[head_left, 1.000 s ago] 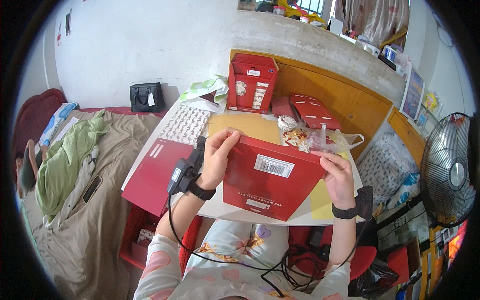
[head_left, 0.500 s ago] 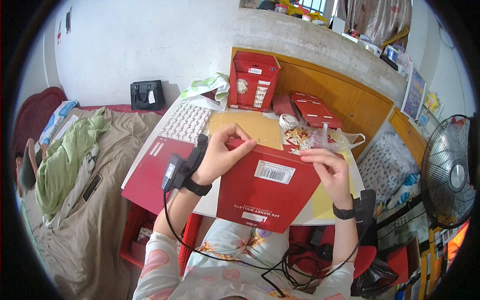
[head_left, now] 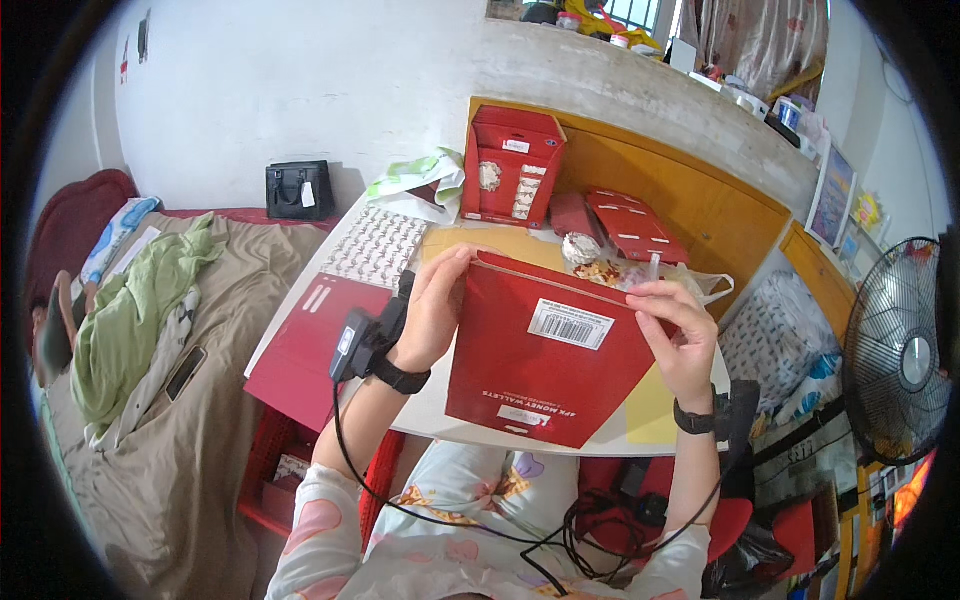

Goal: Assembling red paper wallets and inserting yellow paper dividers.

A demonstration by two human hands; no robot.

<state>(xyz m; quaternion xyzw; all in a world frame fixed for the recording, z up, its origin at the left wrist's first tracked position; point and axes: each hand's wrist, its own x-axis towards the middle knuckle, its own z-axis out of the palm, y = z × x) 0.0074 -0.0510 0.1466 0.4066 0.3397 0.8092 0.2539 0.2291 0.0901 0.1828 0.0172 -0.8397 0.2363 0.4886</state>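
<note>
A flat red cardboard box (head_left: 530,375) hangs tilted between my hands above the near edge of the white table (head_left: 610,436). Its printed face, with a white barcode label, is turned to me, upside down. My left hand (head_left: 436,312) is closed on the upper left corner, its fingers partly behind the box. On the upper right edge, my right hand (head_left: 682,335) pinches with thumb and fingers. A tan cardboard piece (head_left: 452,240) lies behind the box, mostly covered by it. To the left are a red card sheet (head_left: 330,345) and a white sheet with rows of small pieces (head_left: 375,245).
An upright red display box (head_left: 545,150), stacked red packages (head_left: 632,225) and a white roll (head_left: 580,249) stand at the table's back. Red basket (head_left: 262,470) below left, bed (head_left: 215,430) left, black fan (head_left: 890,350) right. Black cables (head_left: 590,540) cross my lap.
The red box has turned slightly and shifted right, its upper edge tilting more. My left hand has slid to the box's left corner; my right hand has moved slightly right with it.
</note>
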